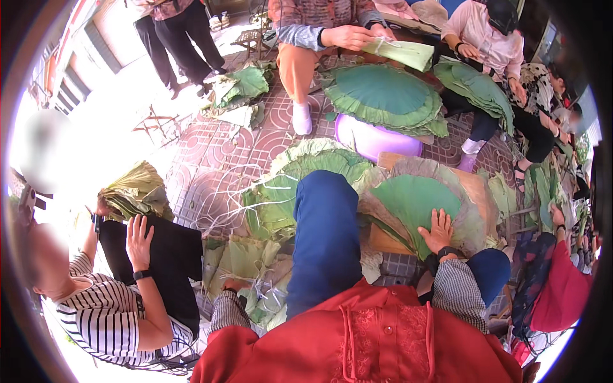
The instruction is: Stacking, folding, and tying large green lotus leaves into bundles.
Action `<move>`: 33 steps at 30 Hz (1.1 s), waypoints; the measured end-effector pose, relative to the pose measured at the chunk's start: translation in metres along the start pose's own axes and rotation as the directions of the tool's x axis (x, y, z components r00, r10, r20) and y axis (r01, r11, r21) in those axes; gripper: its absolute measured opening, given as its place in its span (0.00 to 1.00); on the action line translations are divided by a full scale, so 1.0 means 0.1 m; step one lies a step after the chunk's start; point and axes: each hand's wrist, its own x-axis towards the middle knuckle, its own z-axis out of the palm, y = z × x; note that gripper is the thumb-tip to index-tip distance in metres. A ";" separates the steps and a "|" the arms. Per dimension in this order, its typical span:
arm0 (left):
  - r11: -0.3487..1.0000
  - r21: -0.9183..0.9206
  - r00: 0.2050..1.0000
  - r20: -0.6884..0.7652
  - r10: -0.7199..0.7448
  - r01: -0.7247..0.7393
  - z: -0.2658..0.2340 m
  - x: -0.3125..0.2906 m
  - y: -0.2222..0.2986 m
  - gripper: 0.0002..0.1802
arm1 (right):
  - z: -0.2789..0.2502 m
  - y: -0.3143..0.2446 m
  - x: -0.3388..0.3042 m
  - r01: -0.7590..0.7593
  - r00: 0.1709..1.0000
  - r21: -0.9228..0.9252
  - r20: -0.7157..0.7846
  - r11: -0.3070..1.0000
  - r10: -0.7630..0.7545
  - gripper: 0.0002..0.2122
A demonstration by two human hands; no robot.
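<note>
At the far left of the frame, a co-worker in a striped top holds a gathered bundle of dry yellow-green leaves (135,191) above a dark lap; no tie shows on it.

Left of centre, thin white strings (233,220) fan loosely across the patterned paving. Below them, the person's left hand (235,285) reaches down beside flat pale-green leaves (236,258) with white strands among them. Its fingers are mostly hidden, so I cannot tell whether it grips anything.

In the upper left, a rough heap of green leaves (241,86) lies on the ground, apparently unsorted. Around the middle, a broad layered pile of light-green leaves (313,156) lies beyond the blue-trousered knee, spread open and seemingly waiting its turn.

At upper centre, a co-worker's hands hold a folded pale-green leaf packet (408,56) with a white strand across it, which looks the furthest along here. Below it, a wide dark-green leaf stack (383,92) rests over a pale purple basin (377,140), still unfolded.

Right of centre, the person's right hand (437,231) presses flat, fingers spread, on a round green leaf stack with a grey-brown rim (412,195) over a tan board (483,185). This stack appears layered and smoothed; folding and tying, judging by the packet above, seem left.
</note>
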 end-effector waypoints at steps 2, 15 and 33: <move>0.995 -0.045 0.987 -0.134 -0.090 0.085 0.00 0.04 -0.05 0.50 | -0.01 -0.01 0.01 -0.014 1.000 -0.011 0.008 1.000 0.014 0.41; 0.085 -0.922 0.811 -0.284 0.512 -0.377 -2.08 -1.39 2.11 0.19 | -0.09 -0.02 0.11 -0.020 0.999 -0.025 0.030 0.999 0.021 0.39; -0.022 -0.867 0.206 -0.143 0.968 -0.498 -1.45 -3.39 5.63 0.21 | -1.14 -0.48 -0.40 0.632 0.757 0.700 -0.649 0.333 -0.074 0.09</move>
